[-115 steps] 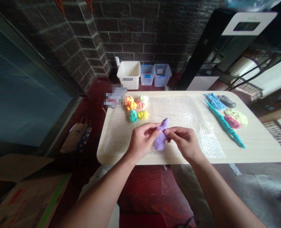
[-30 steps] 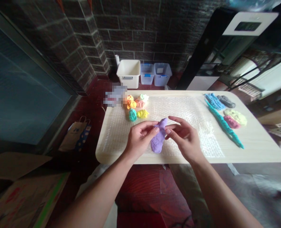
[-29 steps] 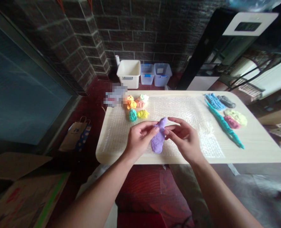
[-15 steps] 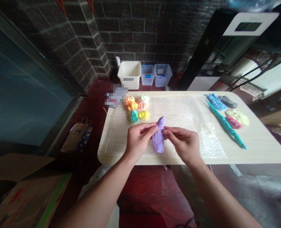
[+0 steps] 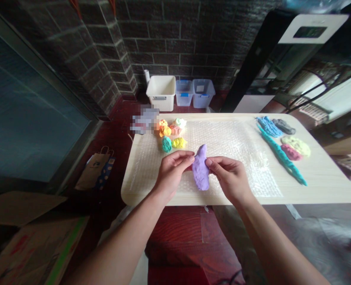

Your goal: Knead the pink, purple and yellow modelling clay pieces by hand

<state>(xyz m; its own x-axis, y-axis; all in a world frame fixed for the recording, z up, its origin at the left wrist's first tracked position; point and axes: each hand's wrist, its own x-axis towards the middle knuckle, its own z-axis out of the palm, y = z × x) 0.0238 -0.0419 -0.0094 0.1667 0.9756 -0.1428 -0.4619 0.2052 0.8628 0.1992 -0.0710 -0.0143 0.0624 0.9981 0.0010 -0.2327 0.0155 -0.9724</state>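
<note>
A long, flattened piece of purple modelling clay (image 5: 201, 170) is held up between my hands, its narrow tip pointing away from me. My left hand (image 5: 173, 170) pinches its left edge between thumb and fingers. On the opposite edge, my right hand (image 5: 229, 174) pinches it the same way. Beneath both hands lies a sheet of bubble wrap (image 5: 222, 136) on the pale table (image 5: 320, 190). Beyond my left hand are a green clay lump (image 5: 166, 144) and a yellow clay lump (image 5: 179, 143).
Orange clay (image 5: 164, 130), pinkish clay (image 5: 175, 130) and whitish clay (image 5: 180, 122) sit at the back left. To the right lie a teal clay roll (image 5: 282, 156), blue clay (image 5: 269, 126), grey clay (image 5: 283, 126), red clay (image 5: 291, 152) and pale yellow clay (image 5: 298, 146). A white bin (image 5: 162, 93) stands behind the table.
The purple clay has become longer and more even, its narrow neck less marked. My right fingers, spread a second ago, have closed on its edge; my left grip has shifted outward.
</note>
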